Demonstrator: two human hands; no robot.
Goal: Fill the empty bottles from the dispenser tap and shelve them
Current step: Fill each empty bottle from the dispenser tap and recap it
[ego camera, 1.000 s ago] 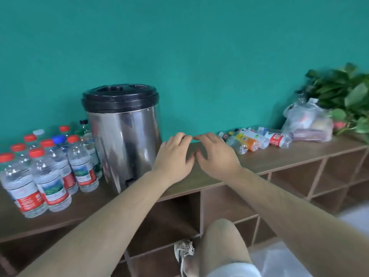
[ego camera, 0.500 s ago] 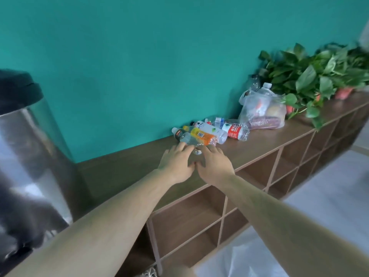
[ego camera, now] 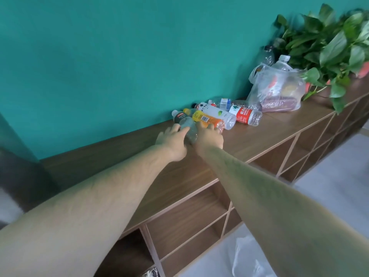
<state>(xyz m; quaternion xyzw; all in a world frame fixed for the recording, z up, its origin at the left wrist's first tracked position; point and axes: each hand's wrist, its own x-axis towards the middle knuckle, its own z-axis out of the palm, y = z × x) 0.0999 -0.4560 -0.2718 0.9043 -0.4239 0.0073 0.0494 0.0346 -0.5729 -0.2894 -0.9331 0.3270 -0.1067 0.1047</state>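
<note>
head view. both hands are stretched out to a clear bottle (ego camera: 186,126) lying on its side on the wooden shelf top (ego camera: 259,140), at the near end of a heap of empty bottles against the green wall (ego camera: 119,66).

relation: the bottle lies between the two hands. its long axis runs from the white cap, far and left by the wall, to the base, near and right toward the wrists. the left hand (ego camera: 172,141) touches its left flank, the right hand (ego camera: 210,139) its right flank. neither hand is plainly nearer.

grip: the left fingers lie along the bottle, and the right fingers curl over toward it and the orange bottle (ego camera: 208,119) just beside it. whether either hand has closed on the bottle cannot be told.

condition: clear plastic, dark label near the neck, capped, no water seen inside; judged empty and light.

adjacent: a white bottle (ego camera: 218,114) and a red-label bottle (ego camera: 246,116), a plastic bag (ego camera: 279,90), a leafy plant (ego camera: 329,43).
</note>
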